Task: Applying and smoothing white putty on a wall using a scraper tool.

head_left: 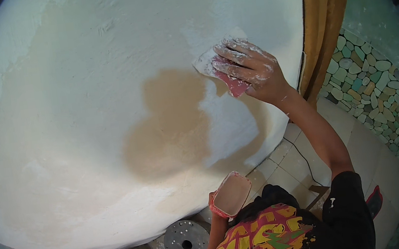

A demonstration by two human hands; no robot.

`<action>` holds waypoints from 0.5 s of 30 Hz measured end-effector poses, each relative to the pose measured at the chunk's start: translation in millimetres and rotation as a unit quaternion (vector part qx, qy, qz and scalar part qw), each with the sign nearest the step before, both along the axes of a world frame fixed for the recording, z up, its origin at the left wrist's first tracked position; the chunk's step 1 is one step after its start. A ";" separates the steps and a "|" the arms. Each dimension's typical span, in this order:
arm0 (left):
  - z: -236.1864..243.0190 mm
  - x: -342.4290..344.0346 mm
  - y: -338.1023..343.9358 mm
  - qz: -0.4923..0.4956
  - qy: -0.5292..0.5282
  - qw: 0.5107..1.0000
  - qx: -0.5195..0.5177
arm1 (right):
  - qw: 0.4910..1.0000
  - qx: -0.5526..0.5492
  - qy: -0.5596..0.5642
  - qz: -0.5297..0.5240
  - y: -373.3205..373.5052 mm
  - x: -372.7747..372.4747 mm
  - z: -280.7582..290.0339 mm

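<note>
My right hand [253, 69], smeared with white paste, presses a flat pink putty spreader [232, 82] against the pale wall [97, 112]. Its fingers lie across the spreader, and white paste coats much of the tool. Low down near my body, my left hand [214, 208] grips a small rectangular red tub [234, 193] by its side. The inside of the tub looks pale and pinkish; how full it is, I cannot tell. Whiter patches show on the wall around the spreader, and my shadow falls across the wall below it.
A brown wooden frame [324, 17] edges the wall on the right. Beyond it lies a strip of green and tan pebbles [370, 82]. A grey round disc with holes [187, 242] sits below the wall. A thin black cable [306, 158] crosses the tiled floor [286, 173].
</note>
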State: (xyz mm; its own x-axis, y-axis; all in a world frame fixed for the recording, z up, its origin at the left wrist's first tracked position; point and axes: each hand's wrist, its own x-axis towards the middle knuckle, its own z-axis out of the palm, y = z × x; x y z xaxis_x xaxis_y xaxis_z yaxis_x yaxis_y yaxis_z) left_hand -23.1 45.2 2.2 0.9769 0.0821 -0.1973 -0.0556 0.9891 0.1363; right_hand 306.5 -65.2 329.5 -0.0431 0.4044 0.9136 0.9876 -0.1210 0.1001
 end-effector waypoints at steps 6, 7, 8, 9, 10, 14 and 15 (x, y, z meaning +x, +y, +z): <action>3.5 11.7 -4.8 -0.003 -0.013 0.999 0.036 | 0.988 0.104 -0.084 -0.076 -8.9 3.1 60.5; 7.7 11.2 -7.3 -0.004 -0.012 0.999 0.046 | 0.988 0.104 -0.083 -0.077 -2.3 10.7 73.6; 9.7 11.0 -10.6 -0.006 -0.011 0.999 0.046 | 0.980 0.144 -0.116 -0.070 5.1 21.6 87.6; 11.7 9.0 -12.8 -0.013 -0.037 0.999 0.007 | 0.970 0.185 -0.147 -0.057 14.2 24.6 98.2; 13.4 8.4 -12.9 -0.023 -0.065 0.997 -0.033 | 0.977 0.167 -0.124 -0.048 16.8 16.6 109.6; 15.4 3.6 -17.6 -0.001 -0.066 0.998 -0.018 | 0.980 0.177 -0.085 -0.009 24.4 25.6 93.1; 15.2 1.4 -20.0 0.007 -0.068 0.998 -0.014 | 0.989 0.131 -0.062 -0.025 14.3 19.2 82.2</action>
State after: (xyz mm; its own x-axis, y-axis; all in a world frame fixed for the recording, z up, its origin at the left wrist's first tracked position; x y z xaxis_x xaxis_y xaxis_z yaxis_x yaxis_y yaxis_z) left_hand -21.7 25.3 17.4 0.9936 0.0917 -0.0654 -0.0849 0.9914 0.0994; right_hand 325.8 -50.9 411.7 -0.1473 0.1597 0.9761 0.9620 -0.2062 0.1789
